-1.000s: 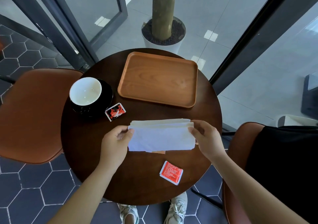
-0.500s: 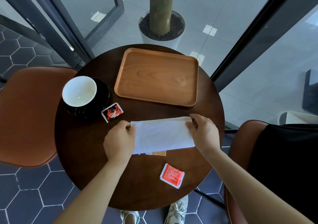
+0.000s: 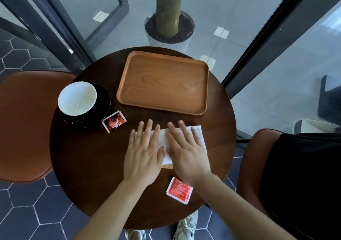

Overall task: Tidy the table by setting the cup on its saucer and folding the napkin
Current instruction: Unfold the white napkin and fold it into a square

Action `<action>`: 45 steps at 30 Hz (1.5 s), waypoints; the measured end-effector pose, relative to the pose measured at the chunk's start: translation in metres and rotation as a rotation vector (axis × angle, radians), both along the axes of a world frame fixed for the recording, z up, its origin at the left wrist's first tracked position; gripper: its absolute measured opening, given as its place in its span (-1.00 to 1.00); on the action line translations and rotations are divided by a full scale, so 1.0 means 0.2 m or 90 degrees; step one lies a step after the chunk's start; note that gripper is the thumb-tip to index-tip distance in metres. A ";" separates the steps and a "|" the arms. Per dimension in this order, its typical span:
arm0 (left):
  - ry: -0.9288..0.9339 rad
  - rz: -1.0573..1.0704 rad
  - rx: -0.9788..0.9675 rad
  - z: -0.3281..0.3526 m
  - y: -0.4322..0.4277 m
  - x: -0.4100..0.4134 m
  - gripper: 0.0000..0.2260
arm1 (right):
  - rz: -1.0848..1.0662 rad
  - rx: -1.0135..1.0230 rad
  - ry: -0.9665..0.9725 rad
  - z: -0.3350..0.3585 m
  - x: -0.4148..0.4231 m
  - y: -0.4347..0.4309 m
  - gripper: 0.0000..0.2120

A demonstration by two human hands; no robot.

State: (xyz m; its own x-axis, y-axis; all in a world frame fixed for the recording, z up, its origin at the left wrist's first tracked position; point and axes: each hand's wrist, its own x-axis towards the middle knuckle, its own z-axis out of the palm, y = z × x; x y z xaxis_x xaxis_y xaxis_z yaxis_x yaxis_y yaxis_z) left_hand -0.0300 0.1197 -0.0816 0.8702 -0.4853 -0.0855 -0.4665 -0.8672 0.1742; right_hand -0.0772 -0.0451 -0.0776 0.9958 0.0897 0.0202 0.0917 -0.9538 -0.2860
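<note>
A white napkin (image 3: 198, 135) lies folded flat on the round dark wooden table (image 3: 88, 166), near its middle. My left hand (image 3: 144, 153) and my right hand (image 3: 186, 151) both rest palm down on it with fingers spread, side by side, covering most of it. A black cup with a white inside (image 3: 77, 98) stands on a black saucer (image 3: 105, 99) at the table's left.
A wooden tray (image 3: 164, 82) sits at the table's far side. A red-and-black packet (image 3: 114, 121) lies by the saucer; a red packet (image 3: 180, 190) lies near my right wrist. Brown chairs (image 3: 25, 121) stand on both sides. A potted trunk stands beyond the glass.
My hands let go of the napkin's ends and moved inward, flattening onto it with palms down. The camera view shifted slightly closer.
</note>
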 end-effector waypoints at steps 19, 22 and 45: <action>0.053 0.007 0.074 -0.07 0.03 0.03 -0.40 | -0.069 -0.127 0.108 -0.13 0.03 -0.15 -0.24; 0.050 0.008 0.073 -0.08 0.03 0.03 -0.41 | -0.095 -0.124 0.131 -0.14 0.02 -0.22 -0.25; 0.133 0.384 -0.175 0.09 0.18 -0.13 -0.46 | -0.086 0.024 -0.023 -0.04 -0.07 -0.15 -0.36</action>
State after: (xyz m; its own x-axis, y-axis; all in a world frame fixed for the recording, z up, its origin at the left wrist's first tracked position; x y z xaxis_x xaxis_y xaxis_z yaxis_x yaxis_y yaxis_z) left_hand -0.0568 0.1562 -0.0644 0.9732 0.0503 -0.2244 0.1510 -0.8758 0.4585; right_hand -0.0915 -0.0749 -0.0849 0.9973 -0.0472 0.0570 -0.0265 -0.9467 -0.3210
